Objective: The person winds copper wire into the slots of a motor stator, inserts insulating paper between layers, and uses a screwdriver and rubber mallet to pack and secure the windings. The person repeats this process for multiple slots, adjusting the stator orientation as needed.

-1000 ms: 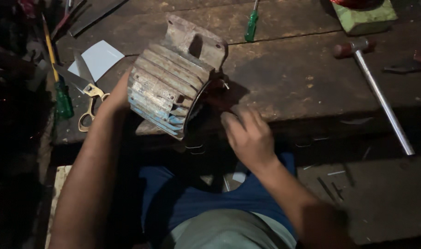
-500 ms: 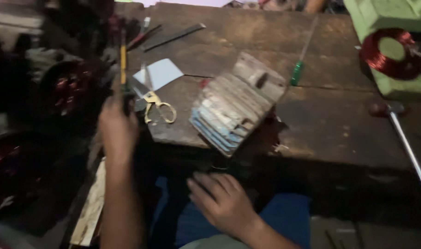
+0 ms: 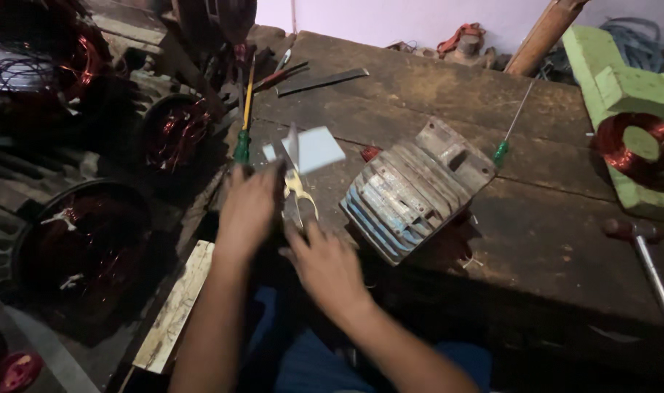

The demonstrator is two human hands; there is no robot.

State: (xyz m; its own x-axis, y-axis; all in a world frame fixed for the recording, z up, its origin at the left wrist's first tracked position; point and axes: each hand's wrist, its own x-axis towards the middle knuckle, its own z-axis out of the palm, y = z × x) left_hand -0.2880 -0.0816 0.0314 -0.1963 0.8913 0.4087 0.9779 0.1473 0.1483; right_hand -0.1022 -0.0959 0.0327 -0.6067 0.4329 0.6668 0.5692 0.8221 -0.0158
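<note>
My left hand (image 3: 248, 207) reaches over the bench edge, its fingertips at a pair of yellow-handled scissors (image 3: 299, 193) whose blades point up across white paper sheets (image 3: 319, 149). Blur hides whether it grips them. My right hand (image 3: 328, 269) is just below, fingers spread, with the tips close to the scissor handles. To the right, a ribbed grey and blue motor housing (image 3: 412, 193) lies on the wooden bench (image 3: 550, 233), untouched by either hand. A green-handled screwdriver (image 3: 242, 145) with a yellow shaft rests at the bench's left edge above my left hand.
Copper-wound stators (image 3: 179, 131) (image 3: 84, 240) sit on the floor at left. A second green screwdriver (image 3: 501, 153), a hammer (image 3: 637, 233) and a green block with a copper coil (image 3: 630, 145) lie at right. A wooden strip (image 3: 175, 306) leans by my left arm.
My left hand let go of the housing, went left to the screwdriver, then came to the scissors. My right hand rose from my lap to the scissors. The view shifted left.
</note>
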